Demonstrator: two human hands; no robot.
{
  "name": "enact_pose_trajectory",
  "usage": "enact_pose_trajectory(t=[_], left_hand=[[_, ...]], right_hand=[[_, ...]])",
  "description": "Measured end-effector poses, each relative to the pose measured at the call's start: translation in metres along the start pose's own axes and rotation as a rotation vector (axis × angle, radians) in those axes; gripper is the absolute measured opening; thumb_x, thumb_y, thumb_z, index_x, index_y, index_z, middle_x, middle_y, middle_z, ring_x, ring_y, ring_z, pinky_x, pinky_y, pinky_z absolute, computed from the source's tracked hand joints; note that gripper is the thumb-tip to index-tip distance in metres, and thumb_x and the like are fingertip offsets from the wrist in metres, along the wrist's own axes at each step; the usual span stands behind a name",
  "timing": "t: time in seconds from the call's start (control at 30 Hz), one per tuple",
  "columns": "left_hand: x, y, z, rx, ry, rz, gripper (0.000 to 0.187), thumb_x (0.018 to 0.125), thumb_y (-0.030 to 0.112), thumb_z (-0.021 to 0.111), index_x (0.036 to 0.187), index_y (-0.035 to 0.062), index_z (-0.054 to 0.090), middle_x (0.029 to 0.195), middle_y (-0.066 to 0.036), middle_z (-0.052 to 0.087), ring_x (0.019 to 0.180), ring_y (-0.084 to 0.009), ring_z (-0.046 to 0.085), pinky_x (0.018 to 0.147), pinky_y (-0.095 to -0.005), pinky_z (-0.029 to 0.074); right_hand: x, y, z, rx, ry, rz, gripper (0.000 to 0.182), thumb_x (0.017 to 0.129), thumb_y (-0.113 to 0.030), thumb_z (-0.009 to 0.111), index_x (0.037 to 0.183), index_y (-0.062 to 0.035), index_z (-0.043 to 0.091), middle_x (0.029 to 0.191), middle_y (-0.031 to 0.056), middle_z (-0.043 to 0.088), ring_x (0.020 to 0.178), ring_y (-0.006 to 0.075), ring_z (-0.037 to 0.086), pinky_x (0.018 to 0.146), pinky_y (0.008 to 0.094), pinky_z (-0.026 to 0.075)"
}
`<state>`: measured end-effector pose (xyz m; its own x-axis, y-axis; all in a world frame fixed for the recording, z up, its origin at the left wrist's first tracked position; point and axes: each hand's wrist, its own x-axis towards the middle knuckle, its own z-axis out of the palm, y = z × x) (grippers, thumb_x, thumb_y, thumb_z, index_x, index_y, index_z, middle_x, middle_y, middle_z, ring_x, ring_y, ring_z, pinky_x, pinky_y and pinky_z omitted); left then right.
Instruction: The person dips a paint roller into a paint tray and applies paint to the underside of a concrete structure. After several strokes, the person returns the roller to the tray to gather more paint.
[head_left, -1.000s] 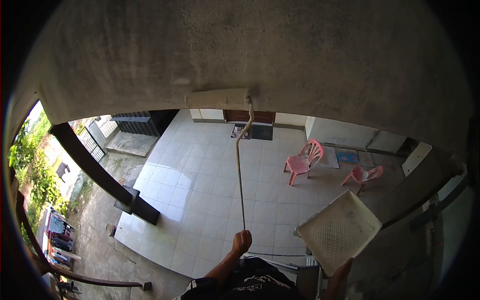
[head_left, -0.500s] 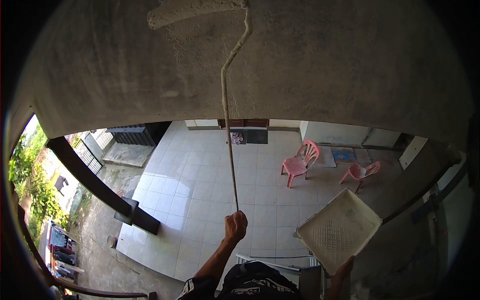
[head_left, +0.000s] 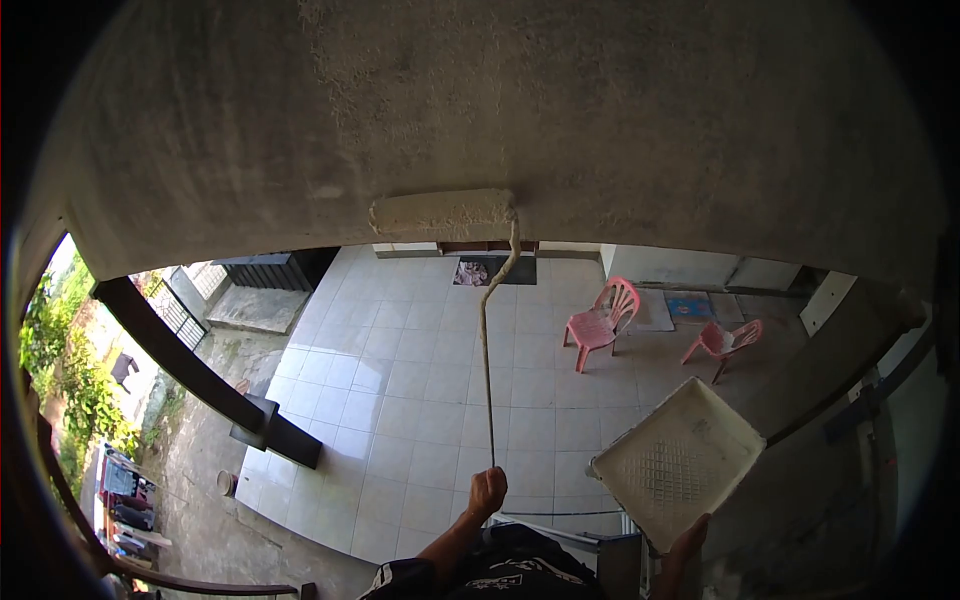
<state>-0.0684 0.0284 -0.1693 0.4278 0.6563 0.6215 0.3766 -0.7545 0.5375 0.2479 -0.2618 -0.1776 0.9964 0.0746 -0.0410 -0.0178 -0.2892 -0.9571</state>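
Note:
My left hand point(head_left: 488, 491) is closed round the lower end of a paint roller's long thin handle. The cream-coated paint roller point(head_left: 445, 212) lies against the lower part of the grey concrete surface point(head_left: 600, 130) overhead, near its bottom edge. At the lower right, my right hand point(head_left: 686, 545) grips the near edge of a paint tray point(head_left: 675, 460). The tray is tilted, with a ribbed grid on its floor and pale paint on its sides. Most of the right hand's fingers are hidden beneath it.
A metal ladder point(head_left: 610, 535) stands close to my body. Below are a tiled floor point(head_left: 430, 390), a pink chair point(head_left: 600, 322) and a smaller pink chair point(head_left: 722, 345). A dark post point(head_left: 190, 360) slants on the left. A dark cloth mat point(head_left: 512, 271) lies by the doorway.
The paint roller has come down the concrete surface towards its lower edge and slightly right. My left hand has moved lower, nearer my body. The paint tray has stayed almost still.

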Motion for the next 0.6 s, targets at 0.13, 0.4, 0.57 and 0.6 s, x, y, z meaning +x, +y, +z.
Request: enact_pose_trajectory(t=[0.13, 0.4, 0.57, 0.6], left_hand=[[0.014, -0.002, -0.007, 0.121, 0.072, 0.256, 0.046, 0.077, -0.011, 0.05, 0.114, -0.0049, 0.023, 0.05, -0.008, 0.042, 0.033, -0.0232, 0.037, 0.03, -0.0359, 0.025], [0.001, -0.014, 0.0, -0.043, -0.069, -0.031, 0.04, 0.098, 0.021, 0.018, 0.071, 0.0038, 0.042, 0.048, -0.011, 0.041, 0.041, -0.0334, 0.045, 0.039, -0.0409, 0.037], [-0.034, 0.021, -0.02, -0.258, -0.169, -0.323, 0.041, 0.098, 0.022, 0.017, 0.072, 0.004, 0.044, 0.048, -0.011, 0.042, 0.042, -0.035, 0.045, 0.04, -0.0421, 0.036], [-0.035, 0.021, -0.021, -0.267, -0.168, -0.372, 0.047, 0.097, 0.028, 0.017, 0.069, 0.0033, 0.045, 0.048, -0.012, 0.043, 0.042, -0.034, 0.047, 0.041, -0.0424, 0.037]], right_hand=[[0.008, 0.014, -0.002, 0.026, -0.017, -0.026, 0.063, 0.096, -0.046, 0.027, 0.115, 0.011, 0.048, 0.111, 0.0273, 0.053, 0.1, 0.0375, 0.053, 0.086, 0.0413, 0.042], [0.005, 0.006, -0.004, -0.019, -0.036, -0.012, 0.063, 0.096, -0.047, 0.03, 0.12, 0.0088, 0.046, 0.115, 0.0245, 0.053, 0.101, 0.0333, 0.055, 0.086, 0.0393, 0.044], [-0.001, -0.001, -0.002, -0.073, 0.024, -0.04, 0.063, 0.095, -0.047, 0.031, 0.12, 0.0088, 0.046, 0.116, 0.0242, 0.052, 0.103, 0.0332, 0.054, 0.088, 0.0389, 0.042], [-0.002, -0.009, -0.001, -0.059, 0.02, -0.03, 0.063, 0.096, -0.046, 0.031, 0.12, 0.0098, 0.045, 0.116, 0.0256, 0.052, 0.103, 0.0346, 0.053, 0.089, 0.0395, 0.042]])
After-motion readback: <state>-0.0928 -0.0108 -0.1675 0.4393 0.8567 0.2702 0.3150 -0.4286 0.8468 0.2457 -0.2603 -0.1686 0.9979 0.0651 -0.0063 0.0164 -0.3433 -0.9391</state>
